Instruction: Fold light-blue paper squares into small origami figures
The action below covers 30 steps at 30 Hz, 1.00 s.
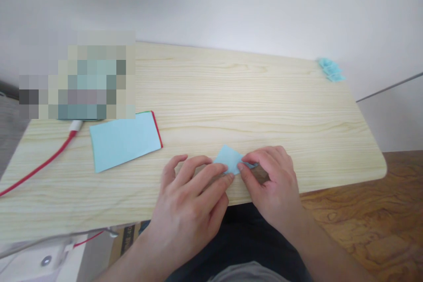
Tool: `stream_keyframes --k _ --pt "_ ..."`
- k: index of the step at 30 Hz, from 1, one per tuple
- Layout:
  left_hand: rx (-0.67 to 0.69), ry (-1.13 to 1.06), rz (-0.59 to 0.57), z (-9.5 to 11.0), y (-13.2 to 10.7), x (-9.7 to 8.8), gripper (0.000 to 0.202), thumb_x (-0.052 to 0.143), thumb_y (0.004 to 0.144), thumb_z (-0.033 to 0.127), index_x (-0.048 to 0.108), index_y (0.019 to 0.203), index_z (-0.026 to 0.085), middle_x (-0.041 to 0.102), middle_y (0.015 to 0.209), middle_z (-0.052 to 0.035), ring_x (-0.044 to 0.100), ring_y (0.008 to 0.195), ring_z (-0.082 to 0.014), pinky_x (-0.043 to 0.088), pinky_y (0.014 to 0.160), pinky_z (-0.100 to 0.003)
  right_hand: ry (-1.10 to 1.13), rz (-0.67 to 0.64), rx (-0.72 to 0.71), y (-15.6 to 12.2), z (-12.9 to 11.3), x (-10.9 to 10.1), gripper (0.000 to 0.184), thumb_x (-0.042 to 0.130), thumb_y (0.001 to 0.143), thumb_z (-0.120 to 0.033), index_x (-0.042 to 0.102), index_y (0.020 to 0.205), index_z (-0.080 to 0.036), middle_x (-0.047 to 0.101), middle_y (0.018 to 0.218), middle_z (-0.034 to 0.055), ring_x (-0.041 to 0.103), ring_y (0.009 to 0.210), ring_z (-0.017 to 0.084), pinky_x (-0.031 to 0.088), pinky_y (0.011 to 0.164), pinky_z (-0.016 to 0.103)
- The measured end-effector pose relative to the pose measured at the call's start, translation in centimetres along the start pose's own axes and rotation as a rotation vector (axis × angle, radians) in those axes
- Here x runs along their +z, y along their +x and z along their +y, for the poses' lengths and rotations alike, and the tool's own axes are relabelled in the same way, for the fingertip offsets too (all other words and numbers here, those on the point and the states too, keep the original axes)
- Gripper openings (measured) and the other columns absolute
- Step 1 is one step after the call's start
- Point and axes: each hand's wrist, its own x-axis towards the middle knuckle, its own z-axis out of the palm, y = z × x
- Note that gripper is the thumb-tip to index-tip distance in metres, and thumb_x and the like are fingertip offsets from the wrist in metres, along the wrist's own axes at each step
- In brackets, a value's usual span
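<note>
A small folded piece of light-blue paper (227, 155) lies at the table's front edge, between my two hands. The fingertips of my left hand (194, 189) hold its left and near side down against the tabletop; the other fingers are bent and apart, and the thumb is tucked low. My right hand (272, 176) pinches the paper's right part between thumb and index finger. A narrow point of paper shows past that pinch, partly hidden by the fingers.
A stack of light-blue paper sheets (125, 143) with a red edge lies left on the wooden table (244, 97). Behind it is a pixelated device with a red cable (49, 161). Several folded light-blue paper pieces (331, 70) sit at the far right corner, by the white wall.
</note>
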Motion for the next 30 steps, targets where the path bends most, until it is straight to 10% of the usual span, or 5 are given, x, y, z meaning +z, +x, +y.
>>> stream_keyframes --k 30 --pt "0.029 0.026 0.019 0.3 0.2 0.1 0.024 0.059 0.092 0.018 0.074 0.106 0.029 0.073 0.116 -0.0016 0.058 0.111 -0.0259 0.036 0.105 -0.052 0.03 0.048 -0.021 -0.5 1.1 -0.7 0.009 0.07 0.09 -0.024 0.076 0.096 -0.027 0.071 0.086 0.0039 0.058 0.089 0.025 0.047 0.083 0.044"
